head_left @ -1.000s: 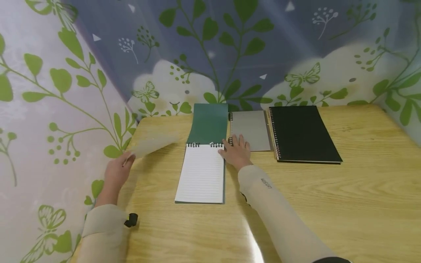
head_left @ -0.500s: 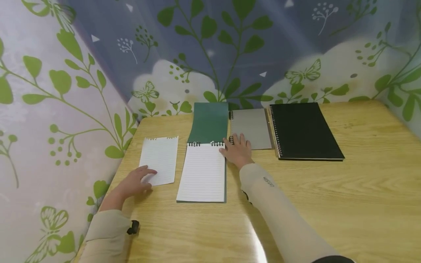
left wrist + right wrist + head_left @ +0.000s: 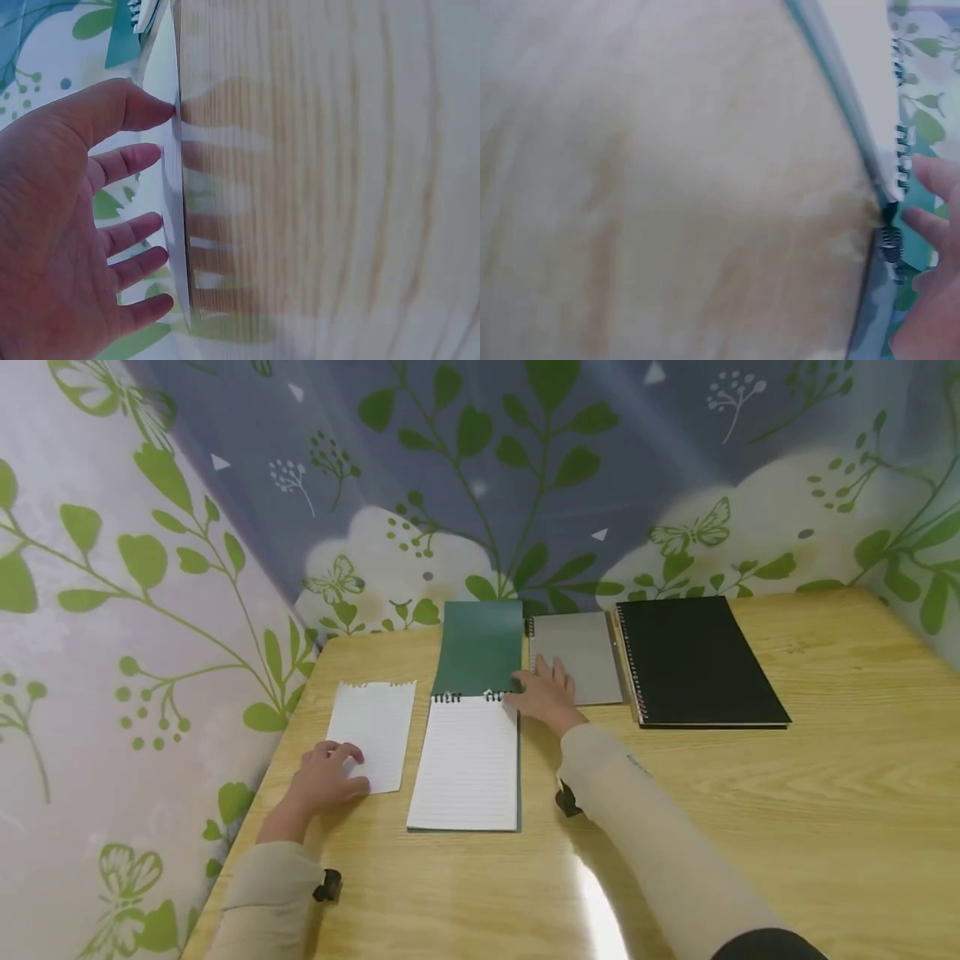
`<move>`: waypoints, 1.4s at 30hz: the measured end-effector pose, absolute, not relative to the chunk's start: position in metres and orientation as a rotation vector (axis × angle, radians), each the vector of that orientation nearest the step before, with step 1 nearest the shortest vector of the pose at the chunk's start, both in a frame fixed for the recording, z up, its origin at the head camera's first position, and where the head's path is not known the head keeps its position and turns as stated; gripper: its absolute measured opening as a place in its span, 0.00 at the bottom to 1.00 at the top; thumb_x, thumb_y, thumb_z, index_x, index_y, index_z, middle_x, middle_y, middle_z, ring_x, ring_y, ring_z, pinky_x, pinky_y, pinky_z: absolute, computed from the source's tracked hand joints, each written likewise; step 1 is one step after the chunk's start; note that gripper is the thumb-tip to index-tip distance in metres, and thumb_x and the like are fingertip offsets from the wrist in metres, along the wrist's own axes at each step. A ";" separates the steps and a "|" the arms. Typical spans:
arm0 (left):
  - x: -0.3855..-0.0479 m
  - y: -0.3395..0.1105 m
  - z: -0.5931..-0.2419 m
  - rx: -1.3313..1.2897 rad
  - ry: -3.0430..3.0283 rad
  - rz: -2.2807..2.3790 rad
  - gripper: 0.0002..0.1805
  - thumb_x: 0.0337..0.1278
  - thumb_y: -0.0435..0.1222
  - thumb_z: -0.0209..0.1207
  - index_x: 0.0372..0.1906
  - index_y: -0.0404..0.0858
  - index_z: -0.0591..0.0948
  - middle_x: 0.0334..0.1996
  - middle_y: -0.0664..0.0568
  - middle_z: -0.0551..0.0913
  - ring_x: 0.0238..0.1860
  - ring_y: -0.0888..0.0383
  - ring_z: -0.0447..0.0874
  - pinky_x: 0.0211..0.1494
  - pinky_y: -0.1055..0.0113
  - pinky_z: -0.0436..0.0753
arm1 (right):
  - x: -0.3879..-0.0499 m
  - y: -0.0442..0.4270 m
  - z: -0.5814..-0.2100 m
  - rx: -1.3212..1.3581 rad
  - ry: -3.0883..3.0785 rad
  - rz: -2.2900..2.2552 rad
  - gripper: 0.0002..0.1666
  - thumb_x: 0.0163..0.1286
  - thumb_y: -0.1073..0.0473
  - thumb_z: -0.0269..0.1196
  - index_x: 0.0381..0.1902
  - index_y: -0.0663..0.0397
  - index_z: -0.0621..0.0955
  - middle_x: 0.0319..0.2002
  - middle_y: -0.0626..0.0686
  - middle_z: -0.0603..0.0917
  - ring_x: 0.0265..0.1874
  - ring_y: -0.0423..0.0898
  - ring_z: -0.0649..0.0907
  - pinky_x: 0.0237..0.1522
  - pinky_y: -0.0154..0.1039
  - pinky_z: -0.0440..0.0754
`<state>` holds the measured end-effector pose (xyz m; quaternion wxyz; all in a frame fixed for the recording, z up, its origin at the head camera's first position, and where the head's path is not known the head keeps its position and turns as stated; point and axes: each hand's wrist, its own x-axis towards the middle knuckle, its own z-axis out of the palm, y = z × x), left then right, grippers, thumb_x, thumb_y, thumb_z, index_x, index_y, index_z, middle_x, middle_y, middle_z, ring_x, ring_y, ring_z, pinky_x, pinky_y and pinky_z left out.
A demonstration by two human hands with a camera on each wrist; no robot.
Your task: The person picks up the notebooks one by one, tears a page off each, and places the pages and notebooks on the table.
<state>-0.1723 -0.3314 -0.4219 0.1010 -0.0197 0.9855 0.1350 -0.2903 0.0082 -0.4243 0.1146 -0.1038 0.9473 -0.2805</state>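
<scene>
A torn-out lined sheet [image 3: 384, 731] with a ragged top edge lies flat at the left of the table. My left hand [image 3: 324, 777] touches its lower left part, thumb and fingers spread apart, as the left wrist view also shows. Beside the sheet is a spiral notepad [image 3: 465, 768], turned to a lined page, with its green cover [image 3: 480, 647] folded back behind the black rings. My right hand [image 3: 549, 697] is at the upper right corner of this pad, by the rings, fingers loosely bent and apart. Whether its fingertips press the pad cannot be made out.
A grey spiral notebook [image 3: 588, 652] lies just behind the right hand, partly covered by it. Farther right is a larger black spiral notebook [image 3: 697, 660]. The wooden table [image 3: 750, 827] meets patterned walls at the back and left.
A second ago my left hand held the sheet raised by its edge; it has come down flat on the table and the grip has loosened. The right hand has lifted and shifted slightly.
</scene>
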 end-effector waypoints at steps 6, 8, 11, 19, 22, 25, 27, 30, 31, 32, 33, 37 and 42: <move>-0.170 -0.317 -0.414 0.063 3.034 0.442 0.22 0.53 0.47 0.56 0.52 0.44 0.72 0.67 0.33 0.52 0.62 0.28 0.55 0.54 0.34 0.65 | -0.279 0.010 -0.412 -0.461 2.818 -0.809 0.31 0.69 0.41 0.48 0.67 0.42 0.65 0.73 0.58 0.43 0.72 0.60 0.38 0.67 0.63 0.39; -0.175 -0.307 -0.406 0.126 3.063 0.481 0.25 0.57 0.47 0.55 0.57 0.43 0.70 0.67 0.32 0.54 0.62 0.28 0.55 0.55 0.35 0.66 | -0.270 0.011 -0.410 -0.510 2.810 -0.741 0.31 0.69 0.42 0.49 0.67 0.45 0.65 0.73 0.59 0.45 0.72 0.59 0.40 0.67 0.63 0.42; -0.193 -0.285 -0.391 0.223 3.025 0.569 0.30 0.61 0.47 0.53 0.65 0.40 0.64 0.66 0.32 0.57 0.64 0.30 0.55 0.60 0.37 0.62 | -0.255 0.012 -0.408 -0.576 2.779 -0.663 0.34 0.69 0.42 0.51 0.68 0.50 0.63 0.72 0.61 0.48 0.72 0.60 0.43 0.67 0.63 0.45; -0.264 -0.245 -0.379 0.164 2.681 0.847 0.34 0.68 0.46 0.45 0.72 0.37 0.49 0.69 0.37 0.55 0.69 0.40 0.52 0.67 0.44 0.60 | -0.209 0.012 -0.413 -0.660 2.581 -0.340 0.54 0.64 0.31 0.50 0.73 0.56 0.43 0.73 0.59 0.37 0.72 0.58 0.42 0.69 0.58 0.47; -0.282 -0.244 -0.387 0.056 2.629 0.989 0.33 0.69 0.46 0.43 0.72 0.39 0.49 0.69 0.38 0.56 0.69 0.41 0.56 0.65 0.46 0.63 | -0.203 0.009 -0.417 -0.632 2.566 -0.311 0.55 0.63 0.30 0.49 0.73 0.54 0.41 0.73 0.57 0.36 0.73 0.57 0.41 0.70 0.56 0.46; -0.294 -0.241 -0.400 -0.020 2.610 1.115 0.31 0.69 0.46 0.42 0.71 0.40 0.51 0.69 0.40 0.58 0.68 0.42 0.58 0.65 0.47 0.64 | -0.202 0.009 -0.419 -0.611 2.564 -0.308 0.55 0.63 0.30 0.49 0.73 0.53 0.40 0.73 0.57 0.36 0.73 0.56 0.40 0.70 0.55 0.43; -0.298 -0.235 -0.405 -0.057 2.593 1.189 0.31 0.69 0.45 0.43 0.71 0.40 0.51 0.69 0.41 0.58 0.68 0.43 0.58 0.66 0.48 0.63 | -0.202 0.009 -0.418 -0.602 2.559 -0.296 0.55 0.63 0.30 0.49 0.73 0.54 0.40 0.73 0.57 0.35 0.72 0.56 0.39 0.70 0.55 0.42; -0.301 -0.227 -0.409 -0.109 2.583 1.242 0.32 0.68 0.46 0.43 0.72 0.41 0.51 0.70 0.42 0.56 0.69 0.44 0.56 0.67 0.48 0.62 | -0.201 0.009 -0.420 -0.590 2.547 -0.304 0.56 0.63 0.30 0.50 0.73 0.54 0.40 0.73 0.57 0.34 0.72 0.56 0.38 0.70 0.55 0.42; -0.302 -0.224 -0.409 -0.129 2.582 1.259 0.32 0.68 0.46 0.43 0.72 0.41 0.51 0.70 0.42 0.55 0.69 0.44 0.55 0.67 0.48 0.62 | -0.201 0.008 -0.420 -0.585 2.541 -0.302 0.56 0.63 0.30 0.50 0.73 0.53 0.39 0.73 0.57 0.33 0.72 0.56 0.37 0.70 0.55 0.41; -0.303 -0.221 -0.408 -0.153 2.586 1.270 0.32 0.68 0.46 0.43 0.72 0.41 0.51 0.70 0.42 0.54 0.69 0.44 0.55 0.67 0.48 0.62 | -0.202 0.008 -0.421 -0.581 2.538 -0.307 0.56 0.62 0.30 0.50 0.73 0.52 0.39 0.73 0.56 0.32 0.72 0.56 0.37 0.70 0.55 0.41; -0.304 -0.219 -0.407 -0.175 2.594 1.270 0.32 0.68 0.47 0.43 0.71 0.41 0.51 0.70 0.41 0.54 0.69 0.43 0.55 0.67 0.48 0.62 | -0.202 0.008 -0.422 -0.579 2.536 -0.312 0.56 0.62 0.29 0.50 0.73 0.52 0.38 0.73 0.56 0.32 0.72 0.56 0.36 0.70 0.55 0.40; -0.308 -0.213 -0.403 -0.265 2.601 1.302 0.32 0.66 0.46 0.45 0.70 0.38 0.54 0.69 0.40 0.56 0.68 0.43 0.57 0.67 0.49 0.62 | -0.204 0.008 -0.428 -0.580 2.542 -0.332 0.56 0.62 0.28 0.49 0.73 0.50 0.37 0.73 0.55 0.30 0.72 0.55 0.35 0.70 0.55 0.39; -0.317 -0.215 -0.403 -0.349 2.557 1.354 0.32 0.65 0.43 0.48 0.69 0.35 0.55 0.68 0.40 0.58 0.68 0.44 0.58 0.67 0.51 0.63 | -0.207 0.011 -0.434 -0.601 2.531 -0.363 0.57 0.62 0.28 0.48 0.73 0.50 0.36 0.73 0.54 0.29 0.72 0.55 0.33 0.70 0.56 0.38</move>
